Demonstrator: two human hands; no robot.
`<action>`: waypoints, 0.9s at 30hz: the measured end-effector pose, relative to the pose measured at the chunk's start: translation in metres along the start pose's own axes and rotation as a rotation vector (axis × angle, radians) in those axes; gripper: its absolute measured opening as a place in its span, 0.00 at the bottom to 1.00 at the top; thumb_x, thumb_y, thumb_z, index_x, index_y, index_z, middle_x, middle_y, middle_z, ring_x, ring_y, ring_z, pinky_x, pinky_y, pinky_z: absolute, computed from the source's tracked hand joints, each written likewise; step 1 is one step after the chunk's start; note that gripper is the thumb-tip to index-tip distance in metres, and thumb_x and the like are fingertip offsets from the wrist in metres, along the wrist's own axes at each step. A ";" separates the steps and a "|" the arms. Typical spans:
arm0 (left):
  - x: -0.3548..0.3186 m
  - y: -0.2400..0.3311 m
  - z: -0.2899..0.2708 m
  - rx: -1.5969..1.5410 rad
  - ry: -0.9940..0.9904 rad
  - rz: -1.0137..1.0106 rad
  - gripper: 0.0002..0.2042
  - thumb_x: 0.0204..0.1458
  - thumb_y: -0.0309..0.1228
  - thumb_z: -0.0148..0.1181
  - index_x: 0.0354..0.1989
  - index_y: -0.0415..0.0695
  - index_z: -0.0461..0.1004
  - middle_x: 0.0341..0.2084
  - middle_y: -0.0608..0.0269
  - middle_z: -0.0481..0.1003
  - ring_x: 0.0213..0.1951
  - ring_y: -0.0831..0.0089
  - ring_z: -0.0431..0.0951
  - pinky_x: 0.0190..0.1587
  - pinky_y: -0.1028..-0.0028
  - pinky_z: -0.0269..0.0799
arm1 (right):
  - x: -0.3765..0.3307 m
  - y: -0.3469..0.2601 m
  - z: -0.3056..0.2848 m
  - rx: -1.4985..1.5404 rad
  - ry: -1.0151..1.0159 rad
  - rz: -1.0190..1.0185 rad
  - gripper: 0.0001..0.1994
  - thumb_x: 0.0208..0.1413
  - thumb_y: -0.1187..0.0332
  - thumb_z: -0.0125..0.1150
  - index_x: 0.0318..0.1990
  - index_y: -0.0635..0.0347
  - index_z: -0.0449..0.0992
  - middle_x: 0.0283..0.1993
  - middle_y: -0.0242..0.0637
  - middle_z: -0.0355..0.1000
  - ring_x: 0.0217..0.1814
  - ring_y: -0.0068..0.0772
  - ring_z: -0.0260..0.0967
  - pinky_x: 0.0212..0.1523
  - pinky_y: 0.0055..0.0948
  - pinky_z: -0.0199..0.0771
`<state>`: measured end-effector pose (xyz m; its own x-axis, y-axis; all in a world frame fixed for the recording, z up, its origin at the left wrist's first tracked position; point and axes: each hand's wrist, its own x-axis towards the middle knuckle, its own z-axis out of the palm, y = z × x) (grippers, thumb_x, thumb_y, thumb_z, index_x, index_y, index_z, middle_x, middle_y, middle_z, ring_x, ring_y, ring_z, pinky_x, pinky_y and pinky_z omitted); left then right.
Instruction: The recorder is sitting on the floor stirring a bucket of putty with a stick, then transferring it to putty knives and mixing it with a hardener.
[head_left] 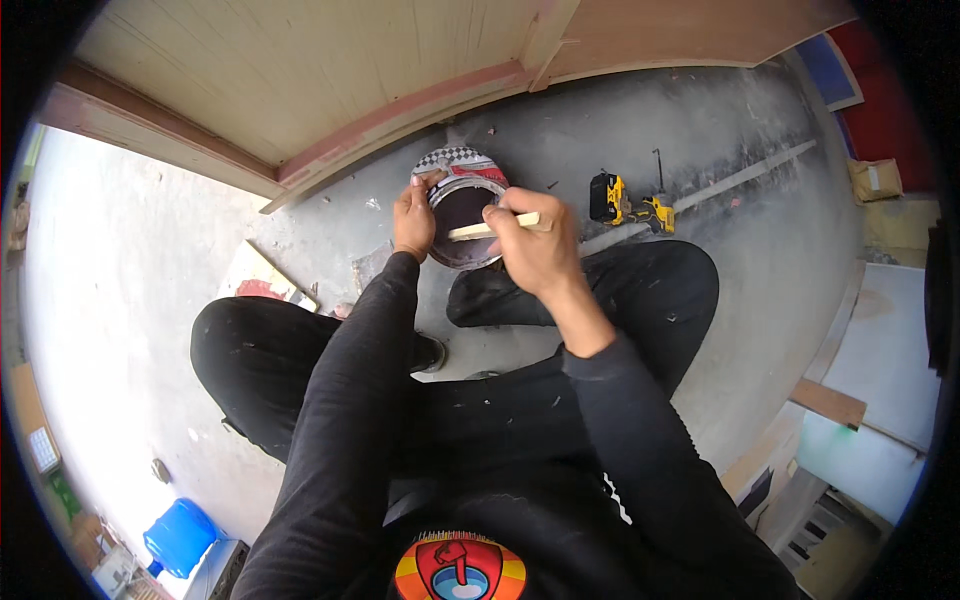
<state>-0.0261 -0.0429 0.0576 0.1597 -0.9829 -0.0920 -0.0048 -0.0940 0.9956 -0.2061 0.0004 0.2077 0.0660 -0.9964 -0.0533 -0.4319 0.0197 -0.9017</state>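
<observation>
Both forearms reach far across the lap, the right wrist bent leftward. The left hand (413,220) holds the left side of a round can (455,157), fingers curled against its rim and wall. The can stands on the concrete floor (760,300), ahead of the seated person, dark inside. The right hand (540,245) pinches a pale flat stick (472,232) across the opening; whether its tip touches the contents is hard to tell. A yellow-and-black power tool (657,212) lies to the right.

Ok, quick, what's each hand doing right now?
Left hand: closed on the side of the can.
Right hand: closed, holding the stick.
</observation>
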 end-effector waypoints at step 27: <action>0.006 -0.010 0.004 -0.007 -0.003 0.042 0.27 0.74 0.42 0.38 0.47 0.36 0.83 0.46 0.51 0.83 0.52 0.60 0.80 0.60 0.67 0.69 | -0.007 -0.024 -0.009 -0.273 -0.103 -0.131 0.12 0.56 0.64 0.66 0.29 0.64 0.79 0.28 0.54 0.75 0.32 0.60 0.76 0.32 0.46 0.72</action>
<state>-0.0287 -0.0487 0.0465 0.1564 -0.9864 -0.0500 -0.0043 -0.0513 0.9987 -0.2039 0.0062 0.2337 0.2221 -0.9750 0.0002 -0.6383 -0.1455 -0.7559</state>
